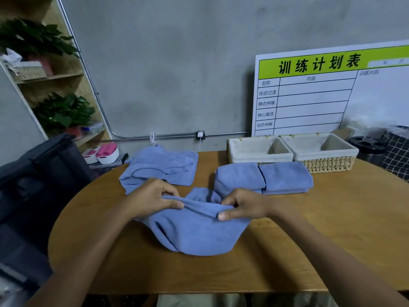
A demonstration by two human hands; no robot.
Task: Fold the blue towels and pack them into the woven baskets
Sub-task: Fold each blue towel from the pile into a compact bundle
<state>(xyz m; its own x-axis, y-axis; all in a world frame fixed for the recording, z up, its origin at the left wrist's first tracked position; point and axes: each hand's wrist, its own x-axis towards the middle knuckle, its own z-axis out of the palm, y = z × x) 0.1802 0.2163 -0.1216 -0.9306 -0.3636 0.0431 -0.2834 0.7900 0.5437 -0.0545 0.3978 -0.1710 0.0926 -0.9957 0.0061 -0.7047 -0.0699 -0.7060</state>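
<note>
I see the wooden table (332, 240) filling most of my view, its rounded left edge curving toward a dark bag. Against the wall past the far right corner leans a whiteboard chart (321, 94) with a green header. At the middle of the table, toward the near edge, lies the blue towel (194, 235) I am working, bunched along its upper fold. My left hand (152, 197) pinches that fold between thumb and curled fingers, and my right hand (242, 206) pinches the same fold just to the right, thumb tip forward. Toward the far left edge sits a loose heap of unfolded towels (161, 168). Right of centre, two folded towel stacks (263, 177) lie side by side, touching each other. Behind them, along the far edge, two woven baskets (292, 149) with pale cloth liners stand side by side, both showing only lining inside.
</note>
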